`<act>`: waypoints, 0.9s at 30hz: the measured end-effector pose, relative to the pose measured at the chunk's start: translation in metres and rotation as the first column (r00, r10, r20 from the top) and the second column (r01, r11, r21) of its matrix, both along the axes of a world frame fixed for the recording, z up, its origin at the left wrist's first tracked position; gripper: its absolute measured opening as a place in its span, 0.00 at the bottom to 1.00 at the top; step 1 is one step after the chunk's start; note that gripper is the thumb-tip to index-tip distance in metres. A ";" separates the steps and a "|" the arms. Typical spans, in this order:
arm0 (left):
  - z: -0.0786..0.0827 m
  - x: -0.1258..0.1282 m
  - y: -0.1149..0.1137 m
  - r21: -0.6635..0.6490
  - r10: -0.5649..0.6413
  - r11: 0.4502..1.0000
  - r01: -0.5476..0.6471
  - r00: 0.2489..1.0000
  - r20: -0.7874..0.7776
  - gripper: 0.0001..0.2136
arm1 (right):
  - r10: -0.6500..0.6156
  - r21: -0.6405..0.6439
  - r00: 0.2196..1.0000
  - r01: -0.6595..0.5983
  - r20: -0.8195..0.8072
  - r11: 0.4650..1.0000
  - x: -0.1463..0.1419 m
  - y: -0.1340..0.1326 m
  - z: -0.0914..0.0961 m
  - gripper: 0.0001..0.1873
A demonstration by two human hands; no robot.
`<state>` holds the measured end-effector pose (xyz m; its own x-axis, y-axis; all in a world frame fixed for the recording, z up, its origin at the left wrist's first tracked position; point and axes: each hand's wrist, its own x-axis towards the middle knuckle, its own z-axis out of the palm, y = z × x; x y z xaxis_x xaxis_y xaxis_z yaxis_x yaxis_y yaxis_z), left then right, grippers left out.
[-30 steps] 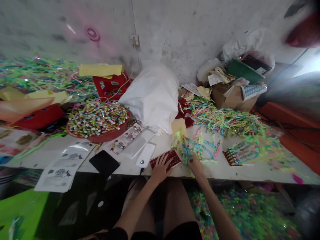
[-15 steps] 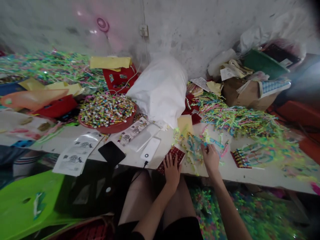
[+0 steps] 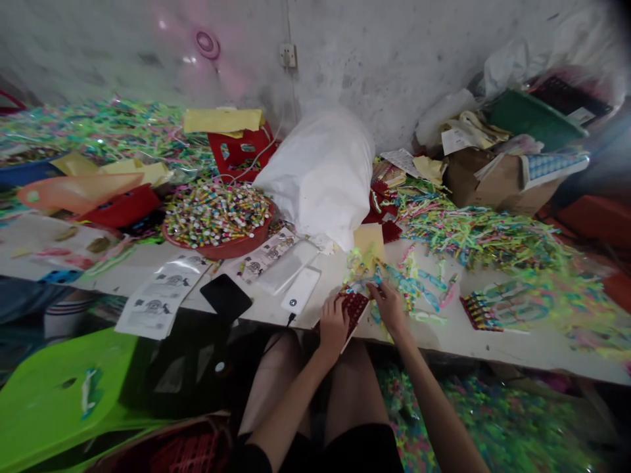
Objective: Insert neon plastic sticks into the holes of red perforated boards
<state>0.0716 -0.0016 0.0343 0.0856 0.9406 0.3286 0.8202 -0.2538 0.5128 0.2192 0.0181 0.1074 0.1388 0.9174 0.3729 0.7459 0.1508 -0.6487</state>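
My left hand (image 3: pixel 333 324) rests on a small dark red card (image 3: pixel 355 306) at the near edge of the white table (image 3: pixel 493 338), fingers curled over it. My right hand (image 3: pixel 389 304) is just right of that card, pinching a thin blue and green plastic piece (image 3: pixel 362 286) over its top. More bright plastic strips (image 3: pixel 419 286) lie scattered right beside my right hand. A second red card (image 3: pixel 480 309) loaded with coloured pieces lies further right.
A red tray (image 3: pixel 221 248) heaped with small coloured pieces stands at left, a white sack (image 3: pixel 320 174) behind the card. A white power bank (image 3: pixel 300 289), black phone (image 3: pixel 225 297) and printed sheets (image 3: pixel 160 295) lie left. Cardboard box (image 3: pixel 486 184) at back right. Green stool (image 3: pixel 54 394) below.
My right hand came left from the strip pile with a piece and now meets the red card. My left hand shifted its hold on the card. The view drifted slightly.
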 end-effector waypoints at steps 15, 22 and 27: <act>0.019 -0.019 0.062 -0.189 -0.126 0.976 0.106 0.987 -0.096 0.10 | 0.077 0.074 0.997 -0.074 -0.031 0.994 0.004 0.000 -0.015 0.25; 0.008 -0.020 0.061 -0.174 -0.108 0.981 0.088 0.989 -0.104 0.05 | 0.184 -0.013 0.983 -0.184 -0.011 0.983 -0.003 0.002 -0.001 0.21; 0.004 -0.017 0.063 -0.138 -0.046 0.990 0.033 0.994 -0.096 0.06 | 0.171 -0.066 0.983 -0.167 0.069 0.984 0.009 -0.003 -0.002 0.15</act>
<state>0.0547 0.0614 0.0388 0.1491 0.9711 0.1864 0.8590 -0.2206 0.4620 0.2278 0.0152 0.1055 -0.0464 0.9461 0.3207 0.7595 0.2419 -0.6038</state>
